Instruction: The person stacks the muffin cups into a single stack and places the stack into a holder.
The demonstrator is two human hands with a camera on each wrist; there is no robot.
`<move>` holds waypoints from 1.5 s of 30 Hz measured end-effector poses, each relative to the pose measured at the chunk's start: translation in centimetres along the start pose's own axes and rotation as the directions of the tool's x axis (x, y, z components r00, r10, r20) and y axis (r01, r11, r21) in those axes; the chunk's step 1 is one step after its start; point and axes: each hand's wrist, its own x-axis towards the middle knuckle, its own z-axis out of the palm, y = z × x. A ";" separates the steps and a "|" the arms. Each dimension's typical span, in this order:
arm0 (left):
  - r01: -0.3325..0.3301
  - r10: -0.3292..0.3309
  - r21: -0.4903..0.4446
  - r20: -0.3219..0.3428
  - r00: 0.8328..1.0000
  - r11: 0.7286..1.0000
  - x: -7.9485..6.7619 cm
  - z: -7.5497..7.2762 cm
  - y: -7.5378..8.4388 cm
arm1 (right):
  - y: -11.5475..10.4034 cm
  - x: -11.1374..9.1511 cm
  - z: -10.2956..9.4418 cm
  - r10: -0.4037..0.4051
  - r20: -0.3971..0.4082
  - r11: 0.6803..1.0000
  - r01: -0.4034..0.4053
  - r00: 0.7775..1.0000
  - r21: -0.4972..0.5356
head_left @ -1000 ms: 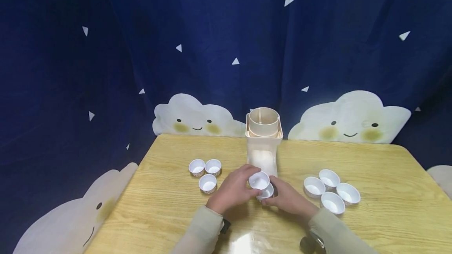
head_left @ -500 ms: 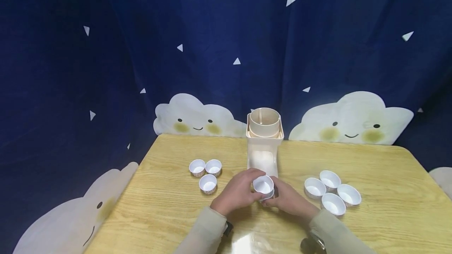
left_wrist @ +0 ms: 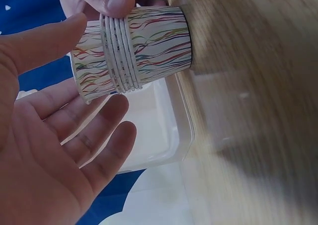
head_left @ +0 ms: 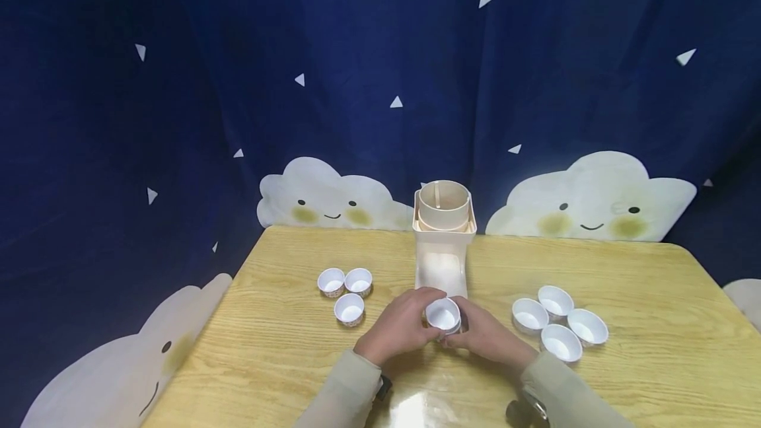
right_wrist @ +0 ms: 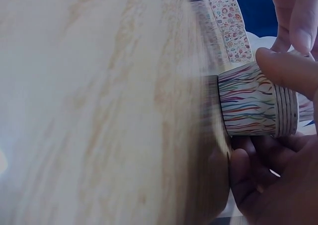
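In the head view both hands meet at mid-table around a short stack of paper cups [left_wrist: 161, 46], white with coloured wavy lines. My left hand [head_left: 404, 323] holds the top paper cup [left_wrist: 90, 81] between thumb and fingers. That cup sits nested in the stack, its lower part hidden inside. Lower down, my right hand [head_left: 484, 332] grips the stack, thumb on one side and fingers on the other, as the right wrist view shows. Several rims lie close together in the middle of the stack, which stands upright on the table.
Directly behind the hands stands a cream plastic holder [head_left: 441, 266] with a round tube [head_left: 444, 209] on top. Three small patterned cups [head_left: 349, 309] are grouped at left. Several white-lined cups [head_left: 561, 343] cluster at right on the wooden table [head_left: 267, 349]. A dark blue curtain [head_left: 357, 38] hangs behind.
The upper cup, earlier tilted and apart above the other, has come down and slightly right into the stack. My left hand moved with it; my right hand stayed around the stack.
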 end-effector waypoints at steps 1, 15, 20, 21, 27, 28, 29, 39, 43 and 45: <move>-0.002 0.002 -0.005 0.002 1.000 1.000 0.0 0.0 0.0 | 0.0 0.0 0.0 0.000 0.000 1.000 0.000 1.000 -0.002; 0.034 -0.034 0.011 0.021 0.999 0.999 -0.7 -0.6 -0.2 | -0.4 0.0 -0.1 0.013 0.017 1.000 -0.013 1.000 -0.005; 0.084 -0.084 -0.010 0.032 0.996 0.996 -1.5 -1.3 -0.9 | -0.5 0.0 -0.1 0.040 0.010 0.999 -0.040 0.999 -0.017; 0.094 -0.094 -0.014 0.032 0.995 0.995 -1.7 -1.4 -1.1 | -0.6 0.0 -0.1 0.045 0.009 0.999 -0.045 0.999 -0.020; 0.106 -0.106 -0.013 0.015 0.994 0.994 -2.8 -2.2 -2.2 | -0.7 0.0 -0.1 0.063 0.014 0.997 -0.062 0.998 -0.041; 0.105 -0.105 -0.008 0.015 0.994 0.994 -2.9 -2.4 -2.4 | -0.7 0.1 -0.2 0.065 0.015 0.997 -0.065 0.998 -0.040; 0.101 -0.101 -0.001 0.013 0.995 0.995 -3.1 -2.5 -2.5 | -0.8 0.1 -0.2 0.067 0.016 0.997 -0.066 0.998 -0.040; 0.119 -0.121 0.089 0.015 0.993 0.989 -4.8 -5.6 -4.7 | -1.1 0.2 0.0 0.076 0.022 0.997 -0.075 0.997 -0.026; 0.116 -0.115 0.080 -0.020 0.993 0.990 -5.5 -6.3 -5.7 | -1.0 0.1 0.0 0.086 0.021 0.996 -0.085 0.996 -0.021; 0.107 -0.104 0.072 -0.048 0.993 0.992 -5.7 -6.4 -6.1 | -1.1 0.0 -0.1 0.091 0.023 0.996 -0.091 0.996 -0.020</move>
